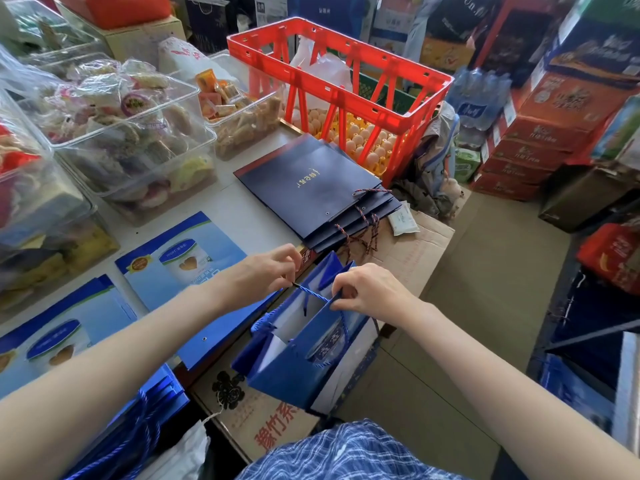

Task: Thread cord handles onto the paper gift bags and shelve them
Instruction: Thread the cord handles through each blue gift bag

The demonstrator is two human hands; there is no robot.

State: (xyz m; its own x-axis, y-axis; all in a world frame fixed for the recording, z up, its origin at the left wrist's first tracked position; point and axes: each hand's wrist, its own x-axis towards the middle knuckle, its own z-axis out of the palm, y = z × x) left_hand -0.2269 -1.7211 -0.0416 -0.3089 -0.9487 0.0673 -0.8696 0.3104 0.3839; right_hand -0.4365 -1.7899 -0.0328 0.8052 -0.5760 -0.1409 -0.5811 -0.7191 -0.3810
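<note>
An opened blue paper gift bag point(294, 368) stands in front of me, below the table edge, on a cardboard box. A blue cord point(311, 293) runs across its mouth. My left hand point(266, 268) pinches the cord's black tip at the left. My right hand point(367, 289) grips the bag's near top edge where the cord enters. A second cord loop point(258, 323) hangs at the bag's left side. Flat light-blue bags point(180, 258) lie on the table to the left. A stack of flat navy bags point(311, 185) with cord handles lies further back.
A red plastic crate point(408, 116) holding eggs stands behind the navy stack. Clear tubs of wrapped snacks point(131, 133) fill the table's left. Cardboard boxes point(415, 251) sit under and beside the bag. Stacked red cartons point(540, 140) and bottled water line the right; bare floor lies between.
</note>
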